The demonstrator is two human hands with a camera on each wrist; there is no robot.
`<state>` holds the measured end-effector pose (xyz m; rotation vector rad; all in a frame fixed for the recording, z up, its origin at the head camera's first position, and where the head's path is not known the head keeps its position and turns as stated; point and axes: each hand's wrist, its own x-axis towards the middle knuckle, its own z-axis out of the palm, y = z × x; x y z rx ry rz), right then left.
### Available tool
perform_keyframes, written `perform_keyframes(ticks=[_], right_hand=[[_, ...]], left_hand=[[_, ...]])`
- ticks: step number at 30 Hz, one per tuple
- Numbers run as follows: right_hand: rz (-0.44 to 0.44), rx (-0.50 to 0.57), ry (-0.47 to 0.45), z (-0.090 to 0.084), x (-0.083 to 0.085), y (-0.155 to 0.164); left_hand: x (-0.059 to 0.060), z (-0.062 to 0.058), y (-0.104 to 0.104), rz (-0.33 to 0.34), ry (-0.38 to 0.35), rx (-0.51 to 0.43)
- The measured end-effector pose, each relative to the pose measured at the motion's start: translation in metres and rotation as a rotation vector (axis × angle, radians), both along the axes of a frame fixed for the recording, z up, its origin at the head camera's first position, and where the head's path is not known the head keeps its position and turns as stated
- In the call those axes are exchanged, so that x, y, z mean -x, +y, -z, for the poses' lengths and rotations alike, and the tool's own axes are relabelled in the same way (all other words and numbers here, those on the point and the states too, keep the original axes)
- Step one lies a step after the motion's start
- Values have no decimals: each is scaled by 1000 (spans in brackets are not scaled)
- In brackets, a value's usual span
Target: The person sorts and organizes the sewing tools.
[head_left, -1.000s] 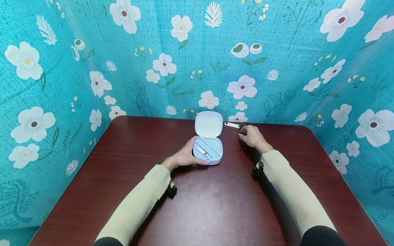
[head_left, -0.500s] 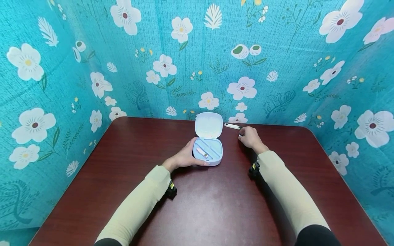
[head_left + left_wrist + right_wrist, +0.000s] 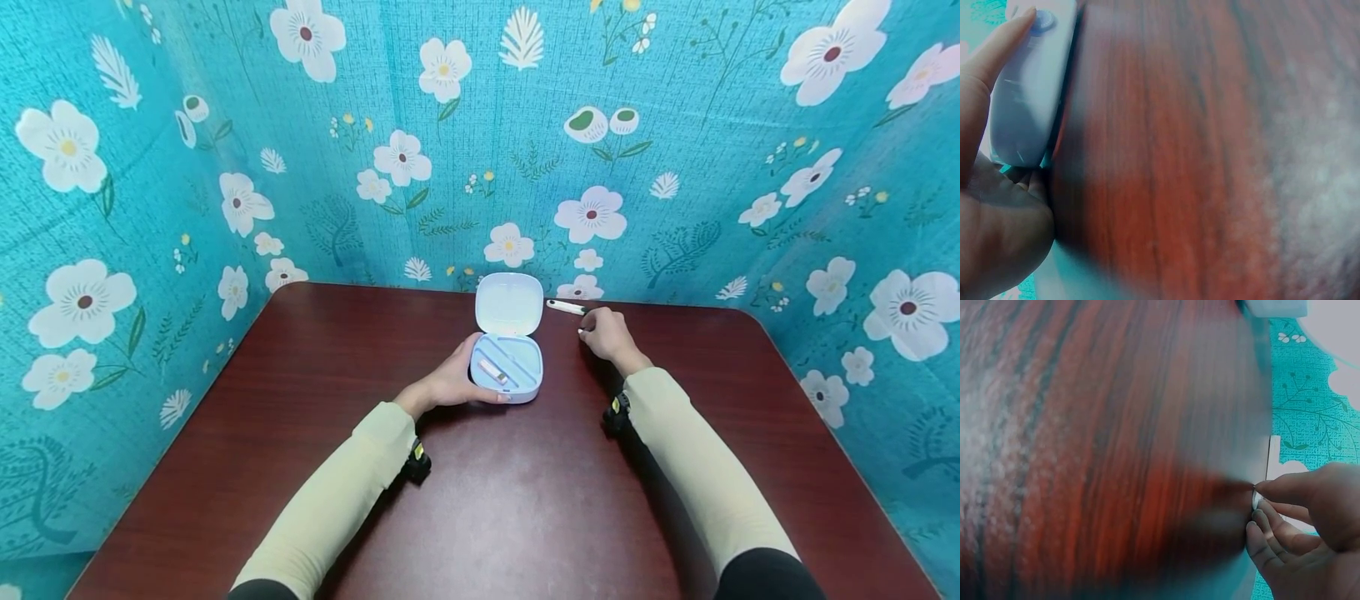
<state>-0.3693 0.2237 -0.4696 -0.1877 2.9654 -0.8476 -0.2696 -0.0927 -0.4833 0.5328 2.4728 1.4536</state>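
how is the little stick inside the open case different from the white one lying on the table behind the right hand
The stick in the case lies in the open case, which the left hand holds; the white stick on the table lies bare by the backdrop, beyond the right hand. The cased one looks shorter with a pinkish tint; the other looks longer with a dark tip. Both are slim, pale and lying flat.

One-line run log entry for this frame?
left hand: grips open case | right hand: pinches small white piece | white pen: on table behind

The small thing pinched in the right hand (image 3: pixel 606 333) is too small to identify.
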Motion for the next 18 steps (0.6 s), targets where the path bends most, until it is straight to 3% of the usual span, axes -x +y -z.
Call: perform_keyframes(ticks=[18], right_hand=[[-67,0,-65,-8,-5,-2]], left_hand=[[0,-1,0,4,6,-20]])
